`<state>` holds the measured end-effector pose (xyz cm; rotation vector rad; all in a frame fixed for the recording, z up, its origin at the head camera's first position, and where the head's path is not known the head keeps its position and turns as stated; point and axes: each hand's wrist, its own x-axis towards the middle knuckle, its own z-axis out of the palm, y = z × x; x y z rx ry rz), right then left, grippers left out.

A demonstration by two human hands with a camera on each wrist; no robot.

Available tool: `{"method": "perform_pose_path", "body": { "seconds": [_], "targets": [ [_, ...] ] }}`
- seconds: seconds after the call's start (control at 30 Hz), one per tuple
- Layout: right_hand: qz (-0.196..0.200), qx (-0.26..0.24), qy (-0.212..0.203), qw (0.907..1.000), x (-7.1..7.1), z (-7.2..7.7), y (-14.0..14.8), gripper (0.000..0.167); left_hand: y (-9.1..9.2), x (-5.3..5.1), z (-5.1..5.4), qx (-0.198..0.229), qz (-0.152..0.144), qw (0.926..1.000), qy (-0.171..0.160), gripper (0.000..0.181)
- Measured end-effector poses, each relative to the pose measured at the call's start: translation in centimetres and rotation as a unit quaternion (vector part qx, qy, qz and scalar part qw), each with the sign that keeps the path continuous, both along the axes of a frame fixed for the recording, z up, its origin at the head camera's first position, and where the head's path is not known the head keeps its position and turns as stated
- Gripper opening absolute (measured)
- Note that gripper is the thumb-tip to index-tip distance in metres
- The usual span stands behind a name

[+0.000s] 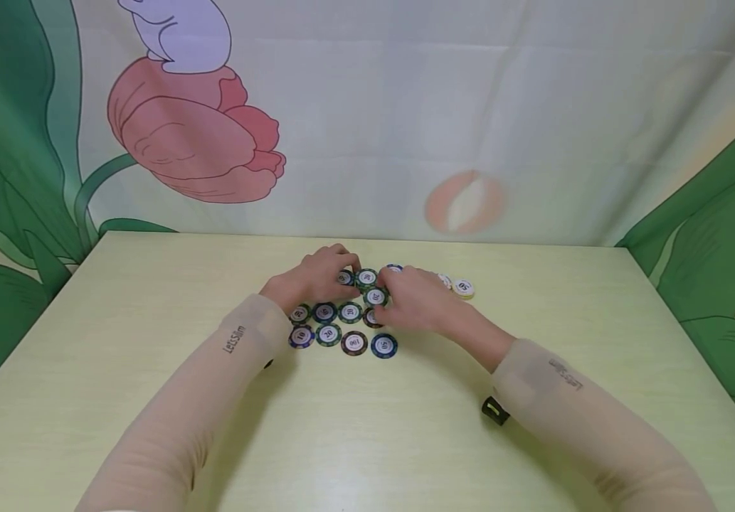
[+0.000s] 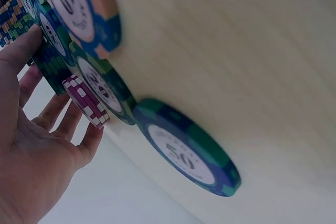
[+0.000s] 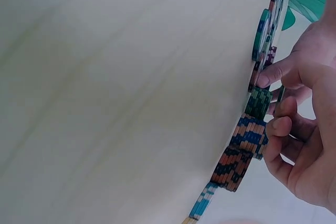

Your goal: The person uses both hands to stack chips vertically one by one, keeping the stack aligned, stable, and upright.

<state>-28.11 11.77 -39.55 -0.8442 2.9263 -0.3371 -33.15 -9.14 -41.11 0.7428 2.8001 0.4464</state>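
Between the two hands, a green-edged stack of poker chips (image 2: 51, 69) stands upright on the table (image 1: 367, 441), its axis vertical. The left hand (image 1: 316, 276) bends its thumb and fingers round it. Opposite, the right hand (image 1: 421, 300) is narrow, fingers curled; a thin green chip (image 3: 280, 98) shows edge-on beside its fingertips, but whether that hand pinches it I cannot tell.

On the near side of the hands, two rows of chips lie flat, numerals turned various ways; the brown 100 chip (image 1: 354, 343) appears upside down. Just beside the left fingers sits a purple-and-white stack (image 2: 86, 100). Next to the right fingers stand a blue-and-orange stack (image 3: 248, 135) and a black-and-orange stack (image 3: 231, 169).

The table's far edge runs beyond both hands, while its surface spreads widely toward the person and to either side. The right hand covers part of the far row, and the left wrist partly hides the leftmost chips.
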Motion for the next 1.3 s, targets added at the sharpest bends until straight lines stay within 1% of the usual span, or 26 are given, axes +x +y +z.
{"method": "perform_pose_path", "body": {
  "seconds": [0.2,0.5,0.73,0.83,0.97,1.1,1.3],
  "targets": [
    [-0.010,-0.007,0.011,0.9999,-0.4,-0.1,-0.8,0.035,-0.1,0.1,-0.1,0.005,0.000,1.0000,0.003,0.042],
    [-0.022,0.006,0.017,0.9996,-0.9,-0.7,-1.4,0.031,-0.1,0.1,-0.2,0.007,-0.004,1.0000,0.006,0.041],
    [-0.015,0.007,0.038,0.9991,-1.1,-1.0,-1.4,0.026,0.1,0.3,0.0,0.006,-0.003,1.0000,0.007,0.040],
    [-0.008,0.006,0.049,0.9988,-1.1,-1.0,-1.4,0.029,0.0,0.3,0.0,0.004,0.001,1.0000,0.008,0.040],
    [-0.003,0.001,0.049,0.9988,-1.0,-0.9,-1.4,0.032,0.0,0.3,0.0,0.003,0.003,1.0000,0.008,0.040],
    [-0.003,-0.004,0.049,0.9988,-0.9,-0.7,-1.4,0.026,-0.1,0.2,0.0,-0.002,0.005,1.0000,0.006,0.041],
    [-0.007,0.002,0.066,0.9978,-1.1,-0.9,-1.4,0.023,0.0,0.3,0.2,-0.006,-0.001,1.0000,0.005,0.045]
  ]
}}
